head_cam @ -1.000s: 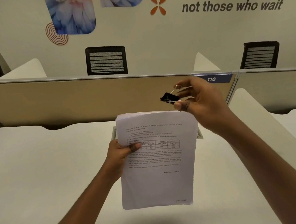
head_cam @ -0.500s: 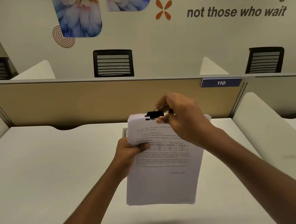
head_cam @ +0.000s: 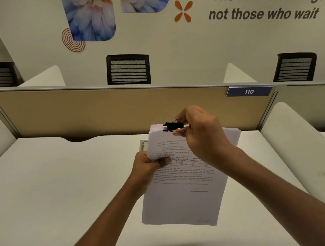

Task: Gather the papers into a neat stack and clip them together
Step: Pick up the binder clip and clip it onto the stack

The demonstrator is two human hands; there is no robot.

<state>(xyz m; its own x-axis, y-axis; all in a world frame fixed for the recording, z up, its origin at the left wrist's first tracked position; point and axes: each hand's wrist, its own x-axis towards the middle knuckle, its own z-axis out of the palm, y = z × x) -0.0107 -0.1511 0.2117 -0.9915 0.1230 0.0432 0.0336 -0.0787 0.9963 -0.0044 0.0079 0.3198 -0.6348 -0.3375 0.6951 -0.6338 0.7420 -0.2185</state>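
Clipping step: left hand [head_cam: 146, 169] grips the paper stack [head_cam: 183, 174] at 9 o'clock, right hand [head_cam: 200, 132] pinches the binder clip [head_cam: 173, 125] onto 12 o'clock, probably release next.

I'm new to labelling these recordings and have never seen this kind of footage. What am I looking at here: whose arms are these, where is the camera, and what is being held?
There is no machine: a person wears a camera on the head, looking forward and down, so both arms enter from below. The left hand grips a stack of printed papers by its left edge, holding it in the air above a white desk. The right hand pinches a black binder clip at the stack's top edge. The desk looks bare apart from a small fitting partly hidden behind the papers. Beyond are a tan partition and black chairs.
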